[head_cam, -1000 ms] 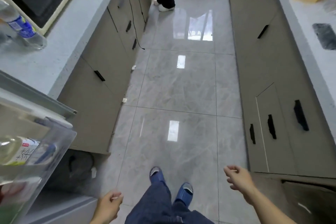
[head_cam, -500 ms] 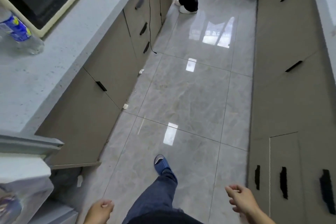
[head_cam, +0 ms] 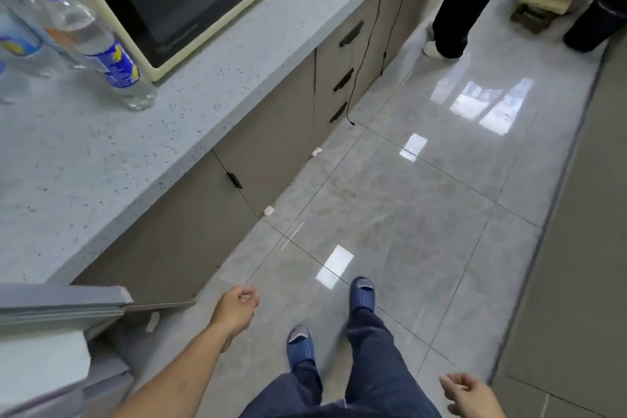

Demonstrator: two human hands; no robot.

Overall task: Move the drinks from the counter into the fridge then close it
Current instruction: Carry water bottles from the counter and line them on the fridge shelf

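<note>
Clear plastic bottles with blue labels (head_cam: 101,51) stand at the upper left on the speckled grey counter (head_cam: 112,159), awaiting collection. Both hands hang empty, loosely curled: left hand (head_cam: 235,310) lower centre, right hand (head_cam: 470,392) bottom right, free for grabbing.

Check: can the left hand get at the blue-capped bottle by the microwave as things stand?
Probably yes: the left hand hangs empty over the floor, and bare counter lies before the blue-capped bottle; it needs a forward reach.
</note>
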